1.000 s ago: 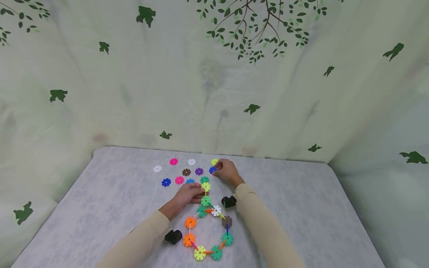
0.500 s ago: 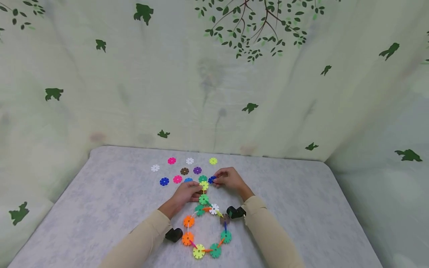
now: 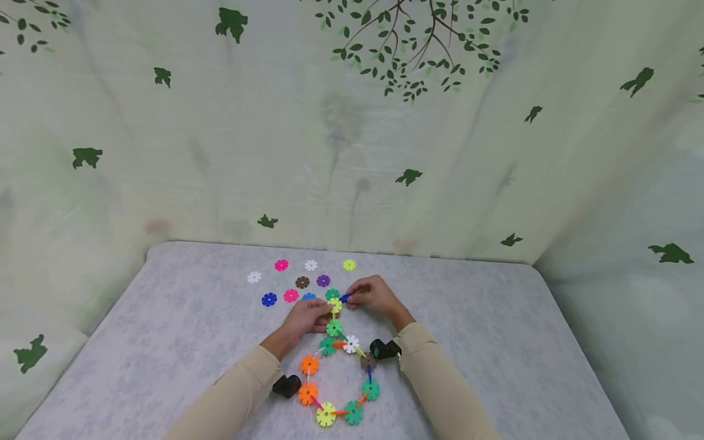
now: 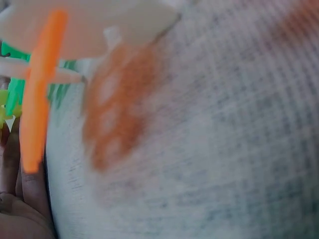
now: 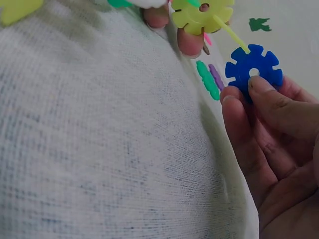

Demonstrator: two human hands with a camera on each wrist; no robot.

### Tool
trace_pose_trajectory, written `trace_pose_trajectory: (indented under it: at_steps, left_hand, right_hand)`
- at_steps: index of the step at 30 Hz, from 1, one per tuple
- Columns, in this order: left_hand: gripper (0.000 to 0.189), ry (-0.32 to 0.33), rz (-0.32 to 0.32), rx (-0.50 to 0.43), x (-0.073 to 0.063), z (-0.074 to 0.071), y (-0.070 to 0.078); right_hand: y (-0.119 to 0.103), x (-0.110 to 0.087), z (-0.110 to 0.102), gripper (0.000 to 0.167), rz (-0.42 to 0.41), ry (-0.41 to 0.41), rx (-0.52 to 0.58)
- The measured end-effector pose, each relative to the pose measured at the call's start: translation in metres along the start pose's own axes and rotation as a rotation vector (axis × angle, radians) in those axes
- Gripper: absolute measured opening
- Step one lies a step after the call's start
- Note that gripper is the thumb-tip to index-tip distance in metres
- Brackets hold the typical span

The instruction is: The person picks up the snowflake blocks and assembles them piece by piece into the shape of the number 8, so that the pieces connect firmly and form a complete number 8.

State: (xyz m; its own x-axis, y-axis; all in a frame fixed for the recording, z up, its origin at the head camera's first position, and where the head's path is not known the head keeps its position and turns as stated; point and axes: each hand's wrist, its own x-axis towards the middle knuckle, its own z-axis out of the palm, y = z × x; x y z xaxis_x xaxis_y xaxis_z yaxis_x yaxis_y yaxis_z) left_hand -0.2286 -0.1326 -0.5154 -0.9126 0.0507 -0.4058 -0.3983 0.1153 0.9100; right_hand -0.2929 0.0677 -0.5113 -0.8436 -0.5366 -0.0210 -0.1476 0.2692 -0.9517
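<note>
In the head view, my left hand (image 3: 305,318) holds a yellow slotted snowflake disc (image 3: 334,305) at the far end of a joined chain. Below it come a green disc (image 3: 333,327) and a ring of linked discs, among them an orange one (image 3: 309,365) and a white one (image 3: 351,344). My right hand (image 3: 376,297) pinches a blue snowflake disc (image 5: 254,67) between thumb and fingers. In the right wrist view, the blue disc's slotted rim is right at a yellow disc (image 5: 232,35) seen edge-on. The left wrist view shows mostly a blurred orange disc (image 4: 122,107) and cloth.
Loose discs lie beyond the hands: pink (image 3: 282,265), white (image 3: 310,265), yellow (image 3: 349,264), brown (image 3: 302,282), purple (image 3: 323,280), blue (image 3: 269,299) and others. The grey cloth-covered table (image 3: 467,318) ends at a leaf-printed curtain (image 3: 308,153). A black wrist camera (image 3: 385,349) hangs close over the ring.
My right hand has brought the blue disc from near the loose yellow disc toward me to the chain's end and turned it edge-on. My left hand keeps its hold on the chain.
</note>
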Motion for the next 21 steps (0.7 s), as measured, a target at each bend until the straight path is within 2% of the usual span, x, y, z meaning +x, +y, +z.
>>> trace_pose_trajectory:
  at_steps: [7, 15, 21]
  left_hand:
    - [0.020, 0.019, 0.018, 0.021, 0.0014, 0.0023, -0.0021]
    - [0.019, -0.017, 0.076, 0.020, -0.0067, 0.0012, -0.0021]
    - [0.016, 0.043, 0.061, 0.023, -0.0064, 0.0073, -0.0034]
  right_hand:
    - [-0.0022, 0.0013, 0.0026, 0.008, -0.017, -0.006, -0.028]
    - [-0.0069, 0.0026, 0.0058, 0.006, -0.074, -0.007, -0.108]
    - [-0.0082, 0.0028, 0.0099, 0.005, -0.130, -0.001, -0.126]
